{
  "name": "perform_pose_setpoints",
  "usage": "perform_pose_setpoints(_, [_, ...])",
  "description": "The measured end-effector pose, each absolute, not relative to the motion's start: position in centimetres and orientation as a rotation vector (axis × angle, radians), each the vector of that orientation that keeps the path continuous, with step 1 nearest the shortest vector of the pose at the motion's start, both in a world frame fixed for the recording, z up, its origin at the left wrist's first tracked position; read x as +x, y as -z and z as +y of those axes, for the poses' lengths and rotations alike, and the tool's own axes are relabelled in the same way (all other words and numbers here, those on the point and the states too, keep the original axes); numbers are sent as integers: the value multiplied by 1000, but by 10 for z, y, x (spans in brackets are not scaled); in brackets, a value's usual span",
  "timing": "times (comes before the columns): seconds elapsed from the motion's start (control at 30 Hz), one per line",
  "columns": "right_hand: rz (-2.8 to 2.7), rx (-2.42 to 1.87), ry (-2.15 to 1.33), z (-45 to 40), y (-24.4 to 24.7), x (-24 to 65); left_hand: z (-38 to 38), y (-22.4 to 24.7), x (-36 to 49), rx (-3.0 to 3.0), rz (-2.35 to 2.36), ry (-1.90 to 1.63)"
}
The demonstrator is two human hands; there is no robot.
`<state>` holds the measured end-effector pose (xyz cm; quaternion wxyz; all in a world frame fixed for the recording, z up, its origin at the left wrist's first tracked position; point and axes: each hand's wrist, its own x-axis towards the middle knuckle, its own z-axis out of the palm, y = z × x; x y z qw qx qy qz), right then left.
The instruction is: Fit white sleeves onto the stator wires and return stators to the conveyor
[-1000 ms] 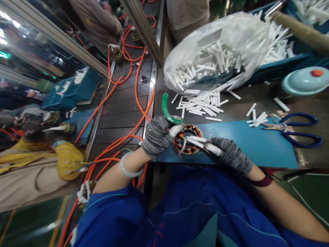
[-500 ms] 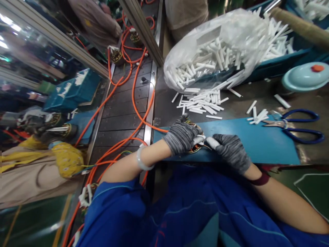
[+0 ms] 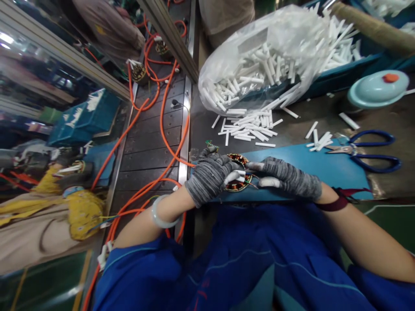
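Observation:
A ring-shaped motor stator (image 3: 236,187) with copper windings rests on the blue mat in front of me. My left hand (image 3: 212,176), in a grey striped glove with white fingertips, grips its left side. The left thumb presses by short white sleeves (image 3: 240,176) at the middle of the ring; the fingers partly hide the windings. From the right, my right hand (image 3: 280,176), gloved alike, reaches the stator with its forefinger at the rim. Its thumb and forefinger are apart, and thin wires (image 3: 254,176) end near them.
Loose white sleeves (image 3: 251,125) lie beyond the mat (image 3: 298,160), before a clear bag (image 3: 214,77) of more. Scissors (image 3: 366,149) and a pale blue lidded container (image 3: 372,93) are at right. Orange hoses (image 3: 164,125) cross the conveyor at left; another person's yellow sleeve (image 3: 84,211) shows beyond.
My right thumb and forefinger have spread apart, and the forefinger has come to the stator's rim. My left hand has shifted left on the stator, baring more windings. The view has moved slightly.

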<state>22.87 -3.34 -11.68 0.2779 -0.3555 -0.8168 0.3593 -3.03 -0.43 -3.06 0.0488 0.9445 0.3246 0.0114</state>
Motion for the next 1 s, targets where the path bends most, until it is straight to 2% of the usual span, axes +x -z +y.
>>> perform_pose_setpoints(0.13, [-2268,-1013,-970,-25,123,224,-6,35,-37,2942,1057,-188])
perform_pose_setpoints(0.37, [-2133,-709,-951,-23,139,220,1,43,-46,2867,1029,-189])
perform_pose_setpoints(0.63, [-2263,-766,-980,-9,111,193,-7,43,-56,2981,1041,-329])
perform_pose_setpoints(0.87, [-2226,-918,-1023,0,110,164,-14,36,-67,2924,1126,-18])
perform_pose_setpoints(1.0, [-2133,-842,-1145,-3,113,172,-14,34,-74,2806,1109,22])
